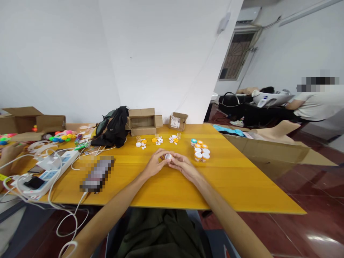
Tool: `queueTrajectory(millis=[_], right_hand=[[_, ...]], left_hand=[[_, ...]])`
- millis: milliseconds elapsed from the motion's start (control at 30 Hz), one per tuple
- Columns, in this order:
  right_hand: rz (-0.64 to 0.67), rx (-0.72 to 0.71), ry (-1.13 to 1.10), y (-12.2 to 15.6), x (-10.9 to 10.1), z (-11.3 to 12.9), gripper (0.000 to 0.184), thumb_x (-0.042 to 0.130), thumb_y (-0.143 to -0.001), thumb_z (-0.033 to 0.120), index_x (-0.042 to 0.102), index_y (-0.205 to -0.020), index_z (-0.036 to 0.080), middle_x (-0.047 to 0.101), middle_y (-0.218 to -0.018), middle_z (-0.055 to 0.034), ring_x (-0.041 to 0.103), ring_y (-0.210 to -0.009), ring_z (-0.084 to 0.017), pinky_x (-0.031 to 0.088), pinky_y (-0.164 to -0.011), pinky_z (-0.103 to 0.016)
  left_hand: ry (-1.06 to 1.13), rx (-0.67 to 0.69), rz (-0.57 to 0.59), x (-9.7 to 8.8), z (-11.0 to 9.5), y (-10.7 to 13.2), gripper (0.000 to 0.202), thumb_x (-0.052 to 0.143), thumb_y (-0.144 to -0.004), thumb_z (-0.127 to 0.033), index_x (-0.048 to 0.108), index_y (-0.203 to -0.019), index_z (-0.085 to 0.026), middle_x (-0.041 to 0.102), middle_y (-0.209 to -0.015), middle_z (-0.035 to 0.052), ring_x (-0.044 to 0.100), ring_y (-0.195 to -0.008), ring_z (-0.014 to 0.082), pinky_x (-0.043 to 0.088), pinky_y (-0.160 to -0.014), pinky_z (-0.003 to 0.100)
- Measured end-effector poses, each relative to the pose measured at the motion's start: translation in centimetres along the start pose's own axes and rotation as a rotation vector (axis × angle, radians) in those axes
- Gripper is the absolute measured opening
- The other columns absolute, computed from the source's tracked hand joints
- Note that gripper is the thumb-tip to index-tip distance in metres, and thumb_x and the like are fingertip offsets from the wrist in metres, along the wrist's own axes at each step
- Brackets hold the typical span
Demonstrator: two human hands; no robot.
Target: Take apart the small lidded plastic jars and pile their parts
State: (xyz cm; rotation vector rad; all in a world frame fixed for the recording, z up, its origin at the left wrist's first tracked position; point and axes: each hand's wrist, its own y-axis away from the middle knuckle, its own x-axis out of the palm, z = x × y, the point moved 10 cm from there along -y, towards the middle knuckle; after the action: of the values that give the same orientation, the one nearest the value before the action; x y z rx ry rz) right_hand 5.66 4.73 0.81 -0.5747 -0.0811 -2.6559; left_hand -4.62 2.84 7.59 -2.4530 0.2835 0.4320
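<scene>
Over the middle of the table, my left hand (156,164) and my right hand (185,167) meet around a small round white lid-like piece (168,156). Fingers of both hands close on it from either side; its underside is hidden by them. To the right stands a group of small jars (198,155) with white, orange and teal lids. Beyond my hands lie three small heaps of white and orange parts (159,139), each with a clear cup (138,139) beside it.
Cardboard boxes (142,122) and a black bag (111,130) line the wall. On the left are a phone (98,173), a power strip (57,172) with tangled cables and another person's hand (10,156). A large carton (258,152) stands beyond the table's right edge; a seated person is farther back.
</scene>
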Motion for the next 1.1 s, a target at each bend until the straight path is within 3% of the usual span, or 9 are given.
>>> queueTrajectory(millis=[333,533,800,1100], right_hand=[[-0.006,0.021,0.010,-0.2,-0.5,-0.5,0.033,0.087,-0.061,0.037,0.070,-0.086,0.023,0.072,-0.092,0.0000,0.068,-0.081,-0.014,0.056,-0.084,-0.031],[0.002,0.011,0.027,0.0,-0.1,0.0,0.038,0.086,-0.061,0.043,0.070,-0.089,0.022,0.073,-0.099,-0.0029,0.069,-0.091,-0.018,0.056,-0.085,-0.033],[-0.004,0.026,0.012,-0.1,-0.5,-0.4,0.034,0.086,-0.062,0.037,0.071,-0.088,0.022,0.073,-0.095,-0.0016,0.070,-0.083,-0.015,0.057,-0.087,-0.034],[0.009,0.026,-0.006,-0.4,-0.6,-0.6,0.031,0.086,-0.064,0.033,0.072,-0.089,0.023,0.074,-0.093,-0.0012,0.069,-0.081,-0.015,0.057,-0.088,-0.034]], left_hand=[[-0.006,-0.054,-0.001,0.2,1.0,0.2,0.022,0.065,-0.084,-0.036,0.069,-0.100,-0.021,0.066,-0.101,0.0058,0.061,-0.092,0.0190,0.051,-0.080,0.030],[0.011,-0.004,0.040,0.5,0.1,0.1,0.033,0.069,-0.082,-0.031,0.067,-0.114,-0.023,0.068,-0.109,0.0077,0.062,-0.097,0.0213,0.050,-0.084,0.033],[-0.004,-0.057,0.002,0.2,0.8,0.0,0.022,0.068,-0.081,-0.031,0.071,-0.101,-0.021,0.068,-0.101,0.0057,0.061,-0.089,0.0189,0.051,-0.078,0.030],[-0.037,-0.082,-0.005,-0.1,1.1,0.0,0.023,0.069,-0.080,-0.032,0.071,-0.100,-0.022,0.070,-0.101,0.0052,0.061,-0.091,0.0195,0.049,-0.077,0.030]])
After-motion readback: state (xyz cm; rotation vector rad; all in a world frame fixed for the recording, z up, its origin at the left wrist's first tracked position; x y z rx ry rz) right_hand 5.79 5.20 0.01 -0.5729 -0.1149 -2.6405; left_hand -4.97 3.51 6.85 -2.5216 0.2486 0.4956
